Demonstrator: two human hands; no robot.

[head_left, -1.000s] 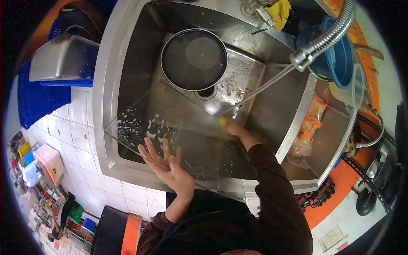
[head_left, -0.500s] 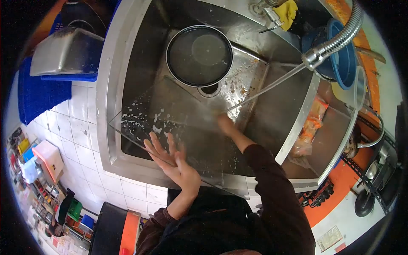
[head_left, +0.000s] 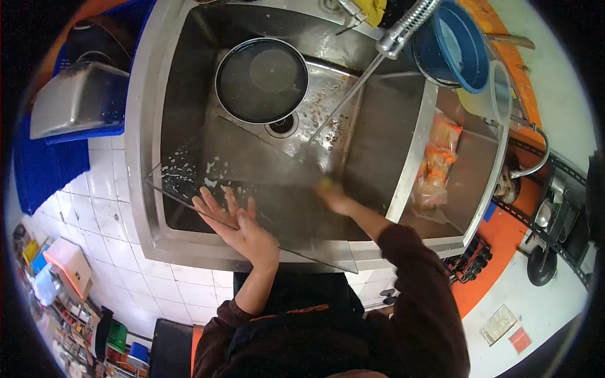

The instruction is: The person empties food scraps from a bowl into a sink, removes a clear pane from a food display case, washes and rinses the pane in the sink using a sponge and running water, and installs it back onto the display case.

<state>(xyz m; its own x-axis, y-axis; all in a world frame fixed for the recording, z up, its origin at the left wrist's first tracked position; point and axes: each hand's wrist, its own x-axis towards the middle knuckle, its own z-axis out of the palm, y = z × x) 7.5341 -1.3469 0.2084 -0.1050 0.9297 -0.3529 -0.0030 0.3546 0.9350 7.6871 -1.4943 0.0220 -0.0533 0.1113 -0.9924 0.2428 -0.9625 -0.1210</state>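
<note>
A clear glass pane lies tilted over the steel sink, with soapy drops near its left corner. My left hand supports the pane's near edge, thumb and fingers spread. On the right part of the pane is my right hand, blurred by motion, with a small yellowish-green thing at its fingers, perhaps a sponge. A stream of water runs from the spray faucet onto the pane's far edge. Behind the pane, a round dark pan rests in the sink beside the drain.
A blue bucket stands at the back right, next to a clear plastic container. Orange packages lie in the right basin. At the left is a metal container on a blue crate. Pans hang at the far right.
The whole view has shifted, so the sink, pan and pane appear further left and slightly higher. My right hand has moved a little on the pane; my left hand still supports it.
</note>
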